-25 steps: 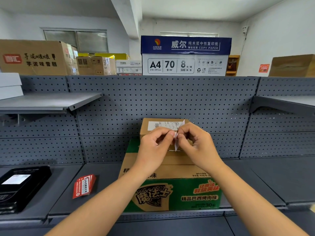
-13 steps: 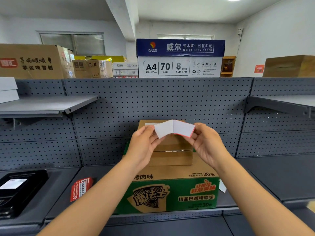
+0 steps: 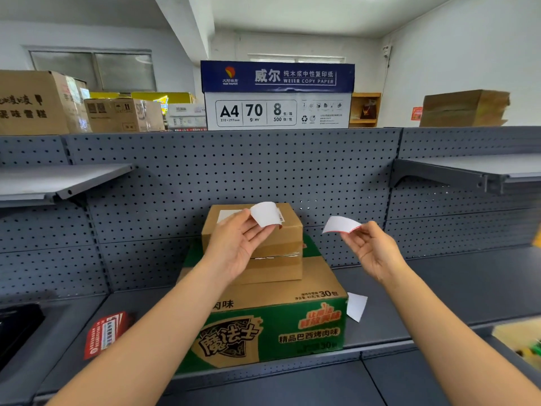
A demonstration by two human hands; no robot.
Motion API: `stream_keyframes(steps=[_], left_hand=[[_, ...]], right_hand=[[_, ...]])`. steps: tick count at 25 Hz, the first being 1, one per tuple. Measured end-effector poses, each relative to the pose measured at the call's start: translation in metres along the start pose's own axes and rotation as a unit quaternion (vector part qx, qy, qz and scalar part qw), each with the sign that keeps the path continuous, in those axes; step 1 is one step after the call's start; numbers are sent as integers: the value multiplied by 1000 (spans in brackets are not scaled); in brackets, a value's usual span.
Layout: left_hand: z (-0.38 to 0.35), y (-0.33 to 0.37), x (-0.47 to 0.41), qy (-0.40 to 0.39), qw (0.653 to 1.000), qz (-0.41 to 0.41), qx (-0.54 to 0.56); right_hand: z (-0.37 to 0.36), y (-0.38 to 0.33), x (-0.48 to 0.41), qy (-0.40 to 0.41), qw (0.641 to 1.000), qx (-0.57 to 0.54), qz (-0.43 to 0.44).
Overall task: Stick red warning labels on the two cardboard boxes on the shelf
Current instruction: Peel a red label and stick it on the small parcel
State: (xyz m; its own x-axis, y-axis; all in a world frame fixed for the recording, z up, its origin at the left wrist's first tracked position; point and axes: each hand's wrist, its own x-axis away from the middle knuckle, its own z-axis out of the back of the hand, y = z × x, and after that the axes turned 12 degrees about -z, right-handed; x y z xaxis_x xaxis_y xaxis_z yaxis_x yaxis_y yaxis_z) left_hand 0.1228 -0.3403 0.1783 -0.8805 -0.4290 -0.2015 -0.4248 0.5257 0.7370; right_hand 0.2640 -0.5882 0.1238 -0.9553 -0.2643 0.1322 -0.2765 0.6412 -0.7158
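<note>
Our left hand point(image 3: 237, 244) pinching a curled white backing sheet point(image 3: 265, 213), our right hand point(image 3: 373, 250) pinching the red-edged label point(image 3: 341, 224), small plain cardboard box point(image 3: 281, 247) stacked on glossy green printed box point(image 3: 263, 329), grey metal shelf point(image 3: 439, 288).

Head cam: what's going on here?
A person is labelling boxes at a grey shelf. The left hand pinches a curled white piece; the right hand pinches a label with a red edge. The two pieces are held apart. Behind the hands, a small brown box sits on a green snack carton. More red labels lie on the shelf at left. No red label shows on either box.
</note>
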Motion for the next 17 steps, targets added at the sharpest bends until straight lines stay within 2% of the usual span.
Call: stream_keyframes(steps=[3,7,9,11,13,15,17], left_hand=[[-17,-19,0,-18,1000,15,-11],[-30,-37,6,-25,999,26,-23],[-31,-42,7,-22,999,30,-25],[-28,-43,8,-18,999,32,-28],[-23,-42,8,-16,999,29,-29],[-18,-39,10,-12,999,19,-29],[-14,-33,12,-6,999,4,-34]], right_hand=[[38,-2,-4,81,983,164,10],[73,21,-25,150,914,372,-55],[78,33,-36,150,898,407,-78],[77,38,-40,153,903,393,-79],[68,36,-35,174,893,414,-36],[46,28,-22,208,850,478,76],[3,18,4,197,821,494,208]])
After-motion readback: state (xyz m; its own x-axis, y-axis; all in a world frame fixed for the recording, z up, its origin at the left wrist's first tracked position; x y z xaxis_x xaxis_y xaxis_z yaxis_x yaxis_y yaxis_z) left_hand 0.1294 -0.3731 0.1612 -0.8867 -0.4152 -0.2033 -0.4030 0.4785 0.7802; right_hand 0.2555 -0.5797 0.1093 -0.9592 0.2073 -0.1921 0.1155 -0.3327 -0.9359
